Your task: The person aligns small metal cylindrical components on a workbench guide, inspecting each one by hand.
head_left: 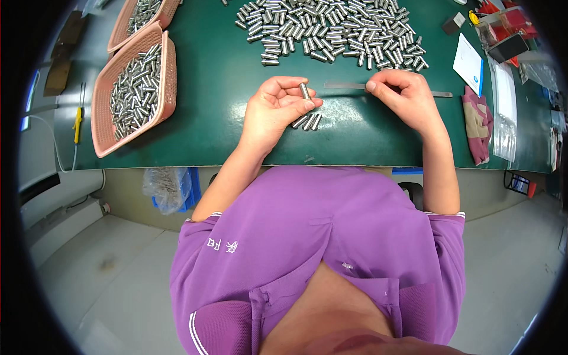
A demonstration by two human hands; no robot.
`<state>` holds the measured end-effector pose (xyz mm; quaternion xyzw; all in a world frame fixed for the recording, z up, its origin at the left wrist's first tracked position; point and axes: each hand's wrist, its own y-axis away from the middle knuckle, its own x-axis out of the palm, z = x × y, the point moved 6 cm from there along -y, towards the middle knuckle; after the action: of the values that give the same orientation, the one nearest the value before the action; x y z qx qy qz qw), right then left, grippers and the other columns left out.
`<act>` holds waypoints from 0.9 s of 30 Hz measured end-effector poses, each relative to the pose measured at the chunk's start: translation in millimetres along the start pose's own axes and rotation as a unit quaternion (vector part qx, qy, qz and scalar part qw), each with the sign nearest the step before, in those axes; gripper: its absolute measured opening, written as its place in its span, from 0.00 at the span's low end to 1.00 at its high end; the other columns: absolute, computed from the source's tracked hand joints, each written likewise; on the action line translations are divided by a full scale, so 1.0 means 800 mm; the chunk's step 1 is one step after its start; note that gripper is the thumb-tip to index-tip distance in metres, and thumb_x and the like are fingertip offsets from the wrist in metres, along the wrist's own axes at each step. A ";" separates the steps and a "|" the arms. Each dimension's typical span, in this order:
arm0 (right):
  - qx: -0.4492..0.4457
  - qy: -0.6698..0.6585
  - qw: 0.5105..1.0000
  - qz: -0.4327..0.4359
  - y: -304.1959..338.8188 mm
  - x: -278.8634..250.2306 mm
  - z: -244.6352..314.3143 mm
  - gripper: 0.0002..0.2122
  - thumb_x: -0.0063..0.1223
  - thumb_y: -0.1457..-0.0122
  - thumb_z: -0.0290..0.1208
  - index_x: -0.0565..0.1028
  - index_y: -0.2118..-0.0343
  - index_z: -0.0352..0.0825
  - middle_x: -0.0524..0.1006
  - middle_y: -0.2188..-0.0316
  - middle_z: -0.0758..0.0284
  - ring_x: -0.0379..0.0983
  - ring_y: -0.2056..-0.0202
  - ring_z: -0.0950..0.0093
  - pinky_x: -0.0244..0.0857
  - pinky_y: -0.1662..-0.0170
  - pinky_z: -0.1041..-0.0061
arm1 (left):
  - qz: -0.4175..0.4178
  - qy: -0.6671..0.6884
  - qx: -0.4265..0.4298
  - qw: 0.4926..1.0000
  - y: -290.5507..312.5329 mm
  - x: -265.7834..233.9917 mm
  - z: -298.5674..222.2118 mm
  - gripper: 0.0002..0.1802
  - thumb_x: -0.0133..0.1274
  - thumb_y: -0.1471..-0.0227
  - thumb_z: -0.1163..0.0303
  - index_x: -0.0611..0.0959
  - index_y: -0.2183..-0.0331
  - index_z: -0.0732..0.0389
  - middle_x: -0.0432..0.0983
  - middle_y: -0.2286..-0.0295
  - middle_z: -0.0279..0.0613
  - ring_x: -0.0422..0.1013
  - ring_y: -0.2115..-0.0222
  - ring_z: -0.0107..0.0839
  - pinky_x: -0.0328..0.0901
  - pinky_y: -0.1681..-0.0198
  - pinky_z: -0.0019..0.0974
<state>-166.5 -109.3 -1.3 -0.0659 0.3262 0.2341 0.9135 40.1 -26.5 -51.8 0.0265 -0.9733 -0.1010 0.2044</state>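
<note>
Between the thumb and fingers of my left hand (275, 107) is a small shiny metal pin (305, 91), held tilted above the green table. Just below that hand, several more metal pins (307, 122) lie side by side on the tabletop. My right hand (405, 94) pinches a thin, flat metal strip (343, 86), which sticks out on both sides of the fingers. The strip's left end points toward the held pin, with a gap between them. A large heap of similar pins (337, 29) spreads over the table beyond both hands.
Two pink plastic baskets (171, 89) of metal pins stand at the left, near a yellow-handled tool (77, 125). On the right lie a white card (468, 65), a folded cloth (478, 125) and plastic bags (504, 112). The green table's (225, 155) front edge runs close to my body.
</note>
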 end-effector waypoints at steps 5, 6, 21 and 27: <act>-0.006 -0.012 1.000 0.015 -0.004 0.012 0.007 0.08 0.57 0.48 0.36 0.79 0.72 0.36 0.74 0.81 0.70 0.68 0.80 0.81 0.61 0.75 0.79 | 0.015 0.009 0.024 1.000 -0.002 0.001 -0.001 0.19 0.56 0.53 0.84 0.73 0.58 0.67 0.74 0.66 0.44 0.76 0.63 0.34 0.70 0.58 0.30; -0.008 0.001 1.000 0.020 -0.005 0.014 0.011 0.09 0.57 0.48 0.36 0.79 0.72 0.36 0.74 0.81 0.70 0.68 0.80 0.80 0.61 0.75 0.79 | 0.015 0.002 0.019 1.000 -0.001 0.000 0.000 0.19 0.56 0.53 0.84 0.72 0.57 0.67 0.73 0.67 0.43 0.76 0.63 0.34 0.70 0.58 0.29; -0.094 0.060 0.993 0.044 -0.016 0.053 0.048 0.09 0.55 0.49 0.41 0.80 0.72 0.41 0.77 0.79 0.67 0.74 0.76 0.69 0.66 0.71 0.73 | -0.028 -0.062 -0.005 0.998 0.003 0.003 -0.002 0.19 0.57 0.54 0.83 0.73 0.58 0.68 0.75 0.68 0.44 0.76 0.65 0.32 0.70 0.60 0.26; -0.079 0.049 0.995 0.045 -0.016 0.046 0.032 0.09 0.55 0.49 0.40 0.80 0.73 0.41 0.76 0.81 0.67 0.73 0.77 0.70 0.66 0.72 0.73 | -0.017 -0.046 -0.001 0.999 0.001 0.004 -0.003 0.18 0.57 0.54 0.84 0.73 0.59 0.67 0.75 0.69 0.45 0.76 0.65 0.33 0.70 0.60 0.28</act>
<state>-120.8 -99.6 -5.3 -0.1342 0.3540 0.2961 0.8769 37.9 -26.4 -48.0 0.0385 -0.9810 -0.1061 0.1579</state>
